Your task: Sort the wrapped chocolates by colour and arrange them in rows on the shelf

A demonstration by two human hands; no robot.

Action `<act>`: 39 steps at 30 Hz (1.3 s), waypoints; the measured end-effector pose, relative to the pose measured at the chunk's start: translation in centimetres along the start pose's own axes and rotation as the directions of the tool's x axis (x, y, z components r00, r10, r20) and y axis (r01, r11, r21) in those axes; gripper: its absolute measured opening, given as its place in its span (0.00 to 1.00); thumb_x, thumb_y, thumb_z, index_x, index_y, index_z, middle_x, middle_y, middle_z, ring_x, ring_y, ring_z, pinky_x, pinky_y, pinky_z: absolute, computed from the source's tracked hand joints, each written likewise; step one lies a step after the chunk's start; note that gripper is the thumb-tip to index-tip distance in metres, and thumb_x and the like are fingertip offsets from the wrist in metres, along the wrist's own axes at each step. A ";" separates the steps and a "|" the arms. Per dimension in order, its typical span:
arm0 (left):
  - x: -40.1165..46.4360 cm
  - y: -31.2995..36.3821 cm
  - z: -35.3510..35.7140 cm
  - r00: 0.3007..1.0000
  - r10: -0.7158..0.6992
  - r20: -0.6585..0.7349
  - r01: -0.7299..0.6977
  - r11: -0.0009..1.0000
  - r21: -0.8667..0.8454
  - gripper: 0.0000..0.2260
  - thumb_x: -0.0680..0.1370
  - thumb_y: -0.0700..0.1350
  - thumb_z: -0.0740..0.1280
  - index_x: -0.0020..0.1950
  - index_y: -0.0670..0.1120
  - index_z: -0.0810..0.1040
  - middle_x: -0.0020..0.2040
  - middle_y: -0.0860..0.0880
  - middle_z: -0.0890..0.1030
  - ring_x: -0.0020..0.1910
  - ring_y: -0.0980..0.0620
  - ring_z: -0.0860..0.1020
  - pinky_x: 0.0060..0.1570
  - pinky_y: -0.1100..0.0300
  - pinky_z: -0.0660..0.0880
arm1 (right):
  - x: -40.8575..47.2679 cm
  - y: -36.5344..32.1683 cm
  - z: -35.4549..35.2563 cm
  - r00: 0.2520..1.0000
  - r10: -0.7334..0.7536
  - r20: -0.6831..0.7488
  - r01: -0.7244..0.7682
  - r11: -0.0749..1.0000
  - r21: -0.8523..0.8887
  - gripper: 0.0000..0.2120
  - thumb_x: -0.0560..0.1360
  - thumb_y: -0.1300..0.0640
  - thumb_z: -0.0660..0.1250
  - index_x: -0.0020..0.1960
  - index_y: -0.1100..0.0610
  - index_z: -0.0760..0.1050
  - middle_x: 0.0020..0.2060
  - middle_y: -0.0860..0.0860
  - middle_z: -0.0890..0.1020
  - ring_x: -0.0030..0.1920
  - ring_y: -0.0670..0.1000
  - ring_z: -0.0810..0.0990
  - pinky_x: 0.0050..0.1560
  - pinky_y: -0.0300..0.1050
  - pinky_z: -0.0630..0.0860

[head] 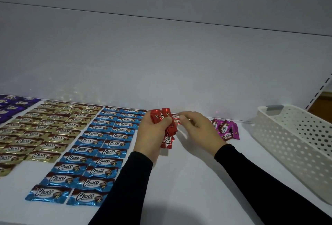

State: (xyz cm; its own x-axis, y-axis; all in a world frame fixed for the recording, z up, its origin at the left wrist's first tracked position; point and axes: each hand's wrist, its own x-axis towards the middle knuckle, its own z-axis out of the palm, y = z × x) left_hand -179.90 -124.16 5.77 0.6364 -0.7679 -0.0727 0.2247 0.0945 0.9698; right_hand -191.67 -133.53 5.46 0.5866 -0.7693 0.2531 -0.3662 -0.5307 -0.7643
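My left hand [152,134] grips a bunch of red wrapped chocolates [164,117] above the white shelf [188,179]. My right hand [199,128] is beside it, its fingertips pinching a red chocolate [175,116] at the back of the shelf. Blue chocolates [93,152] lie in two rows left of my hands. Gold chocolates [45,127] fill rows further left, and purple ones [10,107] sit at the far left. A small pile of pink chocolates [227,128] lies right of my right hand.
A white perforated plastic basket [294,142] stands at the right on the shelf. The shelf's grey back panel [161,54] rises behind the rows. A slotted upright [321,90] is at the far right edge.
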 end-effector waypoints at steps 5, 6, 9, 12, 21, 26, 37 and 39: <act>-1.4 0.8 -0.1 0.986 -0.001 0.165 -0.006 0.999 0.047 0.07 0.77 0.39 0.72 0.54 0.43 0.80 0.42 0.44 0.85 0.36 0.49 0.83 0.31 0.56 0.79 | -1.3 -2.0 -0.5 0.967 0.169 0.192 -0.235 0.883 0.405 0.17 0.81 0.45 0.61 0.50 0.56 0.82 0.43 0.49 0.85 0.43 0.48 0.82 0.50 0.46 0.77; -1.6 0.9 -0.2 0.982 -0.008 0.190 -0.003 0.998 0.058 0.07 0.77 0.39 0.72 0.55 0.43 0.80 0.43 0.43 0.85 0.37 0.48 0.83 0.31 0.56 0.78 | -1.4 -2.1 -0.4 0.964 0.168 0.208 -0.244 0.868 0.432 0.17 0.80 0.45 0.63 0.49 0.57 0.82 0.42 0.50 0.84 0.43 0.49 0.81 0.50 0.47 0.77; -2.0 1.2 -0.8 0.978 -0.022 0.205 0.004 0.996 0.085 0.07 0.77 0.40 0.72 0.54 0.43 0.82 0.46 0.42 0.86 0.43 0.45 0.85 0.39 0.53 0.80 | -1.8 -2.4 -0.4 0.959 0.207 0.195 -0.281 0.798 0.534 0.11 0.78 0.50 0.68 0.46 0.57 0.81 0.40 0.52 0.82 0.40 0.49 0.78 0.39 0.41 0.74; -2.1 1.8 -1.8 0.985 -0.056 0.163 0.046 0.997 0.068 0.03 0.77 0.39 0.71 0.50 0.43 0.81 0.42 0.43 0.85 0.36 0.47 0.83 0.33 0.56 0.79 | -2.3 -2.6 -0.5 0.926 0.306 0.220 -0.369 0.620 0.692 0.07 0.78 0.56 0.69 0.51 0.59 0.80 0.39 0.51 0.82 0.32 0.45 0.76 0.29 0.34 0.69; -2.1 2.5 -2.9 0.942 -0.310 0.127 0.324 0.940 -0.111 0.04 0.79 0.37 0.68 0.53 0.39 0.77 0.41 0.38 0.83 0.35 0.45 0.81 0.35 0.56 0.77 | -3.7 -2.6 -0.9 0.960 0.199 0.195 -0.274 0.540 0.796 0.03 0.78 0.65 0.66 0.49 0.59 0.76 0.40 0.54 0.84 0.36 0.47 0.83 0.35 0.35 0.78; -2.2 2.4 -3.0 0.941 -0.323 0.098 0.333 0.935 -0.121 0.03 0.79 0.35 0.68 0.51 0.38 0.77 0.37 0.41 0.83 0.34 0.47 0.82 0.38 0.54 0.76 | -4.2 -2.3 -0.9 0.982 0.084 0.167 -0.184 0.590 0.786 0.07 0.71 0.62 0.72 0.46 0.61 0.76 0.42 0.56 0.83 0.42 0.52 0.83 0.46 0.40 0.80; -3.0 2.6 -2.6 0.970 -0.243 0.028 0.243 0.970 0.006 0.07 0.74 0.31 0.72 0.49 0.39 0.78 0.35 0.43 0.84 0.28 0.49 0.79 0.27 0.58 0.76 | -4.9 -1.4 -0.6 0.997 -0.051 0.060 0.023 0.913 0.407 0.10 0.71 0.64 0.75 0.45 0.50 0.80 0.47 0.53 0.84 0.42 0.55 0.80 0.50 0.63 0.77; -2.9 2.5 -2.7 0.976 -0.216 0.004 0.216 0.976 0.024 0.09 0.73 0.32 0.73 0.50 0.40 0.79 0.36 0.43 0.84 0.29 0.48 0.81 0.28 0.57 0.77 | -5.0 -1.5 -0.5 0.996 -0.075 0.038 0.056 0.927 0.370 0.10 0.71 0.63 0.76 0.45 0.49 0.81 0.47 0.50 0.84 0.44 0.53 0.82 0.52 0.60 0.78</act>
State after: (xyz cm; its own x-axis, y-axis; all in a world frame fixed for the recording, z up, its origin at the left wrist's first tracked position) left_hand -179.19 -120.02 7.76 0.5696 -0.7729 -0.2798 0.3390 -0.0892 0.9366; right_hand -194.43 -129.08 5.61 0.6397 -0.7131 0.2870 -0.0397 -0.4036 -0.9141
